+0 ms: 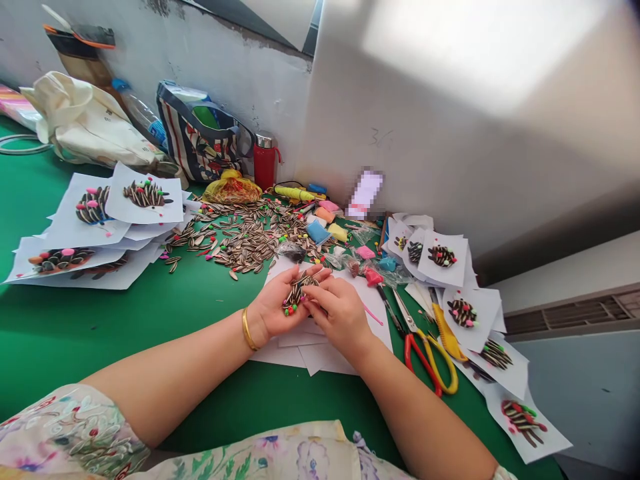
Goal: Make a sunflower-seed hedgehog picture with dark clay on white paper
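Note:
My left hand [280,308] is turned palm up, its fingers curled around a seed-covered figure [300,288]. Striped sunflower seeds cover it, and small green and red balls sit at its lower edge. From the right, my right hand [343,313] reaches over with thumb and fingers pinched together at the figure. What the pinch holds, if anything, is too small to make out. Beneath both hands lie white paper sheets [320,357]. Just behind them spreads a pile of loose sunflower seeds [245,237].
Finished-looking seed hedgehogs on paper are stacked at left [150,210] and right [443,257]. Scissors [425,347] and a yellow cutter [447,333] lie right. Coloured clay packets [320,232], a red flask [265,163], a striped bag [195,137] and a phone [365,193] stand behind.

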Demonstrator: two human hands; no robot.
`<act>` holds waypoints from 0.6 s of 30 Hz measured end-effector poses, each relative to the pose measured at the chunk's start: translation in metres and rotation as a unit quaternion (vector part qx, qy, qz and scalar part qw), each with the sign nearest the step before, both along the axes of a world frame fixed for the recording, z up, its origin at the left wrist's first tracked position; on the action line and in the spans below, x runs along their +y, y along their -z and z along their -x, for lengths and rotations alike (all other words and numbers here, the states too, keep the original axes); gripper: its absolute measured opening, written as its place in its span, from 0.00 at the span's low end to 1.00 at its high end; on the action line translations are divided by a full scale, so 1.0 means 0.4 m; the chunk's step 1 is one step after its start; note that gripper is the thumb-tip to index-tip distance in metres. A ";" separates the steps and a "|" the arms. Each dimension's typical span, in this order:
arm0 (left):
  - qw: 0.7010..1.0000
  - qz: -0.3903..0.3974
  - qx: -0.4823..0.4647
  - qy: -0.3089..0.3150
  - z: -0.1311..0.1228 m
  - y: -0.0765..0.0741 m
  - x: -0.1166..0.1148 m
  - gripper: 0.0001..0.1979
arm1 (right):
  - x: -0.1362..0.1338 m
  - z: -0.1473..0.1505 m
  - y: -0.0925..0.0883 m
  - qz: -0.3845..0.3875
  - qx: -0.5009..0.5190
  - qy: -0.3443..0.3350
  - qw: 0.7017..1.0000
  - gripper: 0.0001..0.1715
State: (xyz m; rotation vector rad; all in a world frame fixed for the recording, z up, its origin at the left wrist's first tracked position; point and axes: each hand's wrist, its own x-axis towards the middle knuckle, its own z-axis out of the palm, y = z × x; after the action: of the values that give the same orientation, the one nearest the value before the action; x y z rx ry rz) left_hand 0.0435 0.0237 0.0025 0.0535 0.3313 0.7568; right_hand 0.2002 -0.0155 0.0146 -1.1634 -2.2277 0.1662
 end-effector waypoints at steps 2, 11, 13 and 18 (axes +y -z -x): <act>1.000 0.010 0.018 -0.008 0.000 -0.014 -0.005 0.19 | 0.001 0.001 0.001 -0.006 0.006 -0.012 1.000 0.12; 0.998 0.047 0.047 0.002 -0.001 -0.038 -0.013 0.15 | -0.002 -0.015 -0.026 0.067 0.237 0.018 0.969 0.09; 0.995 0.063 0.068 0.030 0.000 -0.043 -0.015 0.13 | -0.001 -0.018 -0.031 0.103 0.278 0.034 0.954 0.08; 0.988 0.044 0.072 0.127 0.004 -0.060 -0.022 0.08 | 0.004 -0.019 -0.029 0.129 0.285 0.043 0.949 0.06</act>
State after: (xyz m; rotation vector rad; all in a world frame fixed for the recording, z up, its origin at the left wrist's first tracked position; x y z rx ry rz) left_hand 0.0418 0.0149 0.0266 0.0668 0.4853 0.4863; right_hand 0.2077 -0.0138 0.0263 -1.1602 -1.6737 0.6857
